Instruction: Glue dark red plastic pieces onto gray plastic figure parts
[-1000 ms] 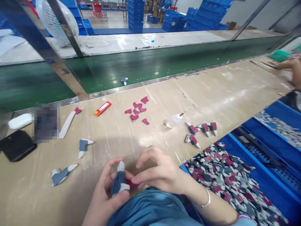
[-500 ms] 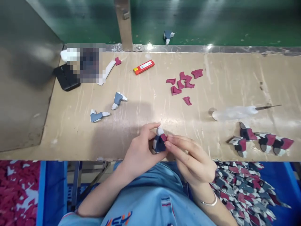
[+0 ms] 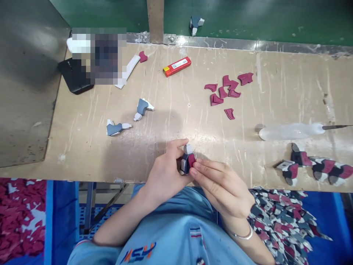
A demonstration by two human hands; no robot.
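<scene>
My left hand (image 3: 167,171) is closed around a small grey-and-white plastic part (image 3: 185,164), held upright near the table's front edge. Against the right side of that part lies a maroon plastic piece (image 3: 191,159), pinched by the fingertips of my right hand (image 3: 223,184). Whether the piece is fully seated I cannot tell. Loose maroon pieces (image 3: 230,92) lie beyond my hands to the right. Two grey-and-white parts, one nearer (image 3: 116,128) and one farther (image 3: 142,107), rest on the left of the table.
A clear-handled pointed tool (image 3: 292,131) lies at right, behind several assembled parts (image 3: 322,167). A red-and-yellow box cutter-like object (image 3: 177,66) and a black box (image 3: 74,79) lie farther back. Blue bins of maroon pieces (image 3: 22,217) and mixed parts (image 3: 278,221) stand below the edge.
The maroon piece now lies flatter along the grey-and-white part's right side, showing more of its face. My right fingertips have shifted slightly. The view has moved a little.
</scene>
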